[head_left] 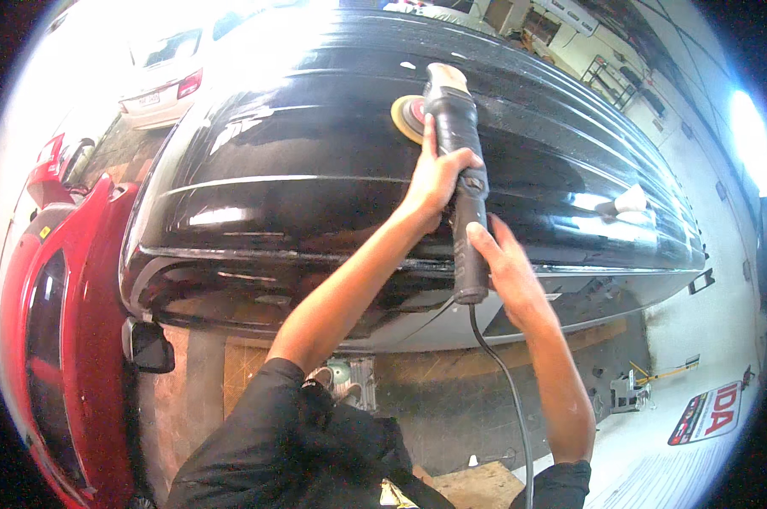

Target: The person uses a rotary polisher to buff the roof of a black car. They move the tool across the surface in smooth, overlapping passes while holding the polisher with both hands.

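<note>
Bodywork of a curved red metal car [86, 288] stands at nine o'clock. A wide, glossy black ribbed metal roof [315, 148] spans the middle up to twelve. Near one, a round yellow polishing pad [407, 123] meets it; whether flat, I cannot tell. Between one and two, the bare left hand [437, 178] clasps the black cylindrical power polisher [458, 131]. At three, the right hand [506, 261] lays its thumb on it; its finger closure is unclear. Uneven pressure could tip the pad and mar the gloss; swinging the slack grey cord [515, 394], between four and five, could scuff the paint.
</note>
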A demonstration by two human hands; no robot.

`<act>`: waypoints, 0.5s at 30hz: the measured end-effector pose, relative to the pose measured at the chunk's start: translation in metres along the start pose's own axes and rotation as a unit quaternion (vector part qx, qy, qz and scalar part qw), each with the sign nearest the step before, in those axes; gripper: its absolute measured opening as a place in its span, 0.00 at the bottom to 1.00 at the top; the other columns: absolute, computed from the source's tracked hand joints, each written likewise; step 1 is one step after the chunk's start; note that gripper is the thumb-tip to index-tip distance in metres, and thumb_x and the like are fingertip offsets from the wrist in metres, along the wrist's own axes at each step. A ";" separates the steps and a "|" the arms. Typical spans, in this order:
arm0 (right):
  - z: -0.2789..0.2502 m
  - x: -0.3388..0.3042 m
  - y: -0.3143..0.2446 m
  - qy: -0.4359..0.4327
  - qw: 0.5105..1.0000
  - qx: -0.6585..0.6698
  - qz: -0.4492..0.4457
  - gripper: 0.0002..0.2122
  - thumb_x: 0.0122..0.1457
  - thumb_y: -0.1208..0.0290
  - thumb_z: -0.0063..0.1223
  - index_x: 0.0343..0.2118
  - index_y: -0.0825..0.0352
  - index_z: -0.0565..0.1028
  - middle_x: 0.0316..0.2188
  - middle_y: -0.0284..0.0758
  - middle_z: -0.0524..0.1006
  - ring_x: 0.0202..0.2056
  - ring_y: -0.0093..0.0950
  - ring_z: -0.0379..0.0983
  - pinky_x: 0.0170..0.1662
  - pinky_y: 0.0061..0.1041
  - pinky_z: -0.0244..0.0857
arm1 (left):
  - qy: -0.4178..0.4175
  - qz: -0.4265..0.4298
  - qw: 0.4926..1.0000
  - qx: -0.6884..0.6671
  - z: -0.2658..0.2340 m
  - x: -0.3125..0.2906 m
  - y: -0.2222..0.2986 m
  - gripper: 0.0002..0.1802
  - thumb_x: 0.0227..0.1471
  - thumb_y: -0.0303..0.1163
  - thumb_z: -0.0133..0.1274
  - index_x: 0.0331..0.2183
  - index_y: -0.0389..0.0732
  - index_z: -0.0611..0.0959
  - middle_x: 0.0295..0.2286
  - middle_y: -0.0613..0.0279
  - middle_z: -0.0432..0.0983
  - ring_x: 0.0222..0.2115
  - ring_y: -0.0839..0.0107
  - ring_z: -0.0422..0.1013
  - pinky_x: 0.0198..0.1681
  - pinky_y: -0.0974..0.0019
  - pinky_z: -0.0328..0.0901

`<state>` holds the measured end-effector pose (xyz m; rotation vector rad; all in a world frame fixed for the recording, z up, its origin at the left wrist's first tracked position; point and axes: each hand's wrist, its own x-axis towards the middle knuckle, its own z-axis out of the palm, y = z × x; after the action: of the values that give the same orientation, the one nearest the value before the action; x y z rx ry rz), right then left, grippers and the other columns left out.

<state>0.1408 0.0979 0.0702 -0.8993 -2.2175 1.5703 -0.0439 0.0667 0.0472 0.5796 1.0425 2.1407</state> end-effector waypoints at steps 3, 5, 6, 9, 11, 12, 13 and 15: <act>0.004 0.001 -0.019 -0.030 0.985 0.159 0.066 0.24 0.65 0.53 0.54 0.54 0.66 0.64 0.31 0.40 0.77 0.23 0.31 0.77 0.27 0.32 0.75 | -0.012 0.019 0.999 0.040 0.021 0.017 -0.019 0.66 0.39 0.33 0.61 0.72 0.51 0.39 0.47 0.47 0.73 0.37 0.61 0.75 0.42 0.61 0.71; -0.005 0.004 -0.024 0.040 0.989 0.119 0.078 0.18 0.65 0.56 0.53 0.50 0.63 0.66 0.25 0.35 0.74 0.18 0.26 0.73 0.21 0.29 0.71 | -0.012 0.034 0.993 0.111 0.034 0.035 -0.037 0.65 0.42 0.33 0.62 0.72 0.51 0.39 0.56 0.38 0.66 0.47 0.53 0.73 0.49 0.56 0.70; -0.012 0.004 -0.024 0.092 0.989 0.077 0.087 0.19 0.66 0.57 0.52 0.52 0.62 0.66 0.24 0.33 0.73 0.17 0.24 0.71 0.19 0.27 0.70 | -0.021 -0.023 0.993 0.115 0.048 0.033 -0.032 0.66 0.41 0.38 0.62 0.72 0.52 0.38 0.58 0.35 0.64 0.52 0.49 0.71 0.56 0.55 0.66; -0.027 0.005 -0.044 0.145 0.987 0.026 0.066 0.21 0.67 0.55 0.51 0.57 0.62 0.66 0.21 0.31 0.71 0.15 0.21 0.68 0.17 0.25 0.67 | -0.026 -0.067 0.979 0.191 0.073 0.039 -0.018 0.69 0.40 0.43 0.63 0.71 0.52 0.35 0.60 0.29 0.61 0.57 0.43 0.68 0.60 0.57 0.63; -0.043 0.023 -0.042 0.157 0.986 0.019 0.058 0.19 0.67 0.53 0.51 0.52 0.62 0.68 0.20 0.30 0.71 0.14 0.21 0.67 0.15 0.24 0.66 | -0.046 -0.071 0.975 0.207 0.085 0.064 -0.027 0.69 0.39 0.45 0.63 0.71 0.53 0.35 0.59 0.27 0.62 0.57 0.41 0.67 0.61 0.56 0.62; -0.049 0.032 -0.041 0.159 0.985 0.023 0.055 0.18 0.67 0.53 0.51 0.51 0.61 0.68 0.20 0.30 0.71 0.14 0.21 0.67 0.15 0.24 0.66 | -0.052 -0.079 0.970 0.224 0.090 0.075 -0.027 0.69 0.39 0.46 0.63 0.71 0.53 0.35 0.59 0.27 0.62 0.58 0.40 0.66 0.61 0.56 0.62; -0.052 0.045 -0.041 0.160 0.986 0.021 0.047 0.18 0.67 0.53 0.51 0.50 0.61 0.68 0.20 0.30 0.71 0.14 0.21 0.67 0.15 0.24 0.66 | -0.047 -0.075 0.969 0.231 0.092 0.087 -0.026 0.70 0.38 0.48 0.63 0.71 0.53 0.36 0.59 0.27 0.62 0.58 0.39 0.65 0.62 0.55 0.61; -0.059 0.069 -0.042 0.169 0.985 0.019 0.030 0.17 0.67 0.52 0.51 0.48 0.61 0.68 0.19 0.30 0.70 0.13 0.21 0.68 0.15 0.23 0.66 | -0.045 -0.065 0.969 0.234 0.097 0.112 -0.031 0.69 0.38 0.48 0.63 0.71 0.53 0.38 0.59 0.28 0.62 0.58 0.38 0.65 0.63 0.54 0.60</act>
<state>0.1068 0.1761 0.1220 -1.1358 -1.9336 1.3603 -0.0462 0.2122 0.0892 0.7941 1.5031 1.7388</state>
